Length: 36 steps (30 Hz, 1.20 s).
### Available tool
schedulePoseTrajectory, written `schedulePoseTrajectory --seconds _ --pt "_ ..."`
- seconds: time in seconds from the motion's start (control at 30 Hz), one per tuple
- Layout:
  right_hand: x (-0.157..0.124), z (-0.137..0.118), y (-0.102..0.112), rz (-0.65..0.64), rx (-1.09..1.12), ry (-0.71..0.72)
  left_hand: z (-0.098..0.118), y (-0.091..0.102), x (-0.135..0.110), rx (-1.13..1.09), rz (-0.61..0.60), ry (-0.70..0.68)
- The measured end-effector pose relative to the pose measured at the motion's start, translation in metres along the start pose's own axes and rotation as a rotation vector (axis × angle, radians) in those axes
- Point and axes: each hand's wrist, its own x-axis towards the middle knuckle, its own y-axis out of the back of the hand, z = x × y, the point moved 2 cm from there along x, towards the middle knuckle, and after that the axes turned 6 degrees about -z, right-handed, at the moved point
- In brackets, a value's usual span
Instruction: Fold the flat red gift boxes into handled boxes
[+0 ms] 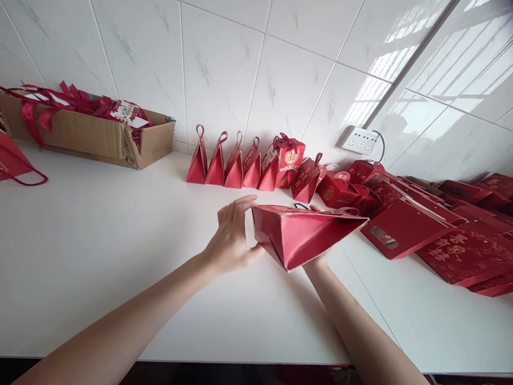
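A red triangular gift box (pixel 310 238) is held tilted above the white table, one folded end turned toward me. A thin loop handle lies along its upper edge. At its left end is my left hand (pixel 234 235), with the fingers up at the top edge and the thumb against the lower side. My right hand (pixel 318 260) supports the box from beneath and behind on the right; most of its fingers are hidden by it. Beyond the hands stands a row of similar red triangular boxes (pixel 216 168) with loop handles.
A cardboard box (pixel 100 136) with red ribbons and tags stands at the back left. Red handled bag (pixel 16 160) sits at the left edge. Small red boxes (pixel 339 192) and stacked flat red boxes (pixel 409 227) crowd the right. A power strip (pixel 358 140) is against the tiled wall.
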Motion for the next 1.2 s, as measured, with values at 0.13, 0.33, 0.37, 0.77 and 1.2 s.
schedulePoseTrajectory --seconds 0.13,0.33,0.37,0.77,1.2 --pt "0.003 -0.012 -0.007 0.027 0.012 0.07 -0.005 -0.001 0.002 0.006 -0.088 0.126" --pt "0.003 -0.021 -0.006 0.033 -0.107 -0.02 -0.006 0.006 0.009 -0.422 -0.284 0.464" --pt "0.002 -0.02 -0.007 -0.008 -0.116 -0.045 -0.007 0.006 0.009 -0.519 -0.307 0.558" --pt "0.003 -0.01 -0.014 -0.115 -0.138 -0.335 -0.018 -0.005 0.003 -0.863 -0.449 1.055" --pt "-0.055 -0.069 0.014 0.231 -0.617 0.279 -0.042 -0.001 0.009 -0.664 -0.236 1.065"
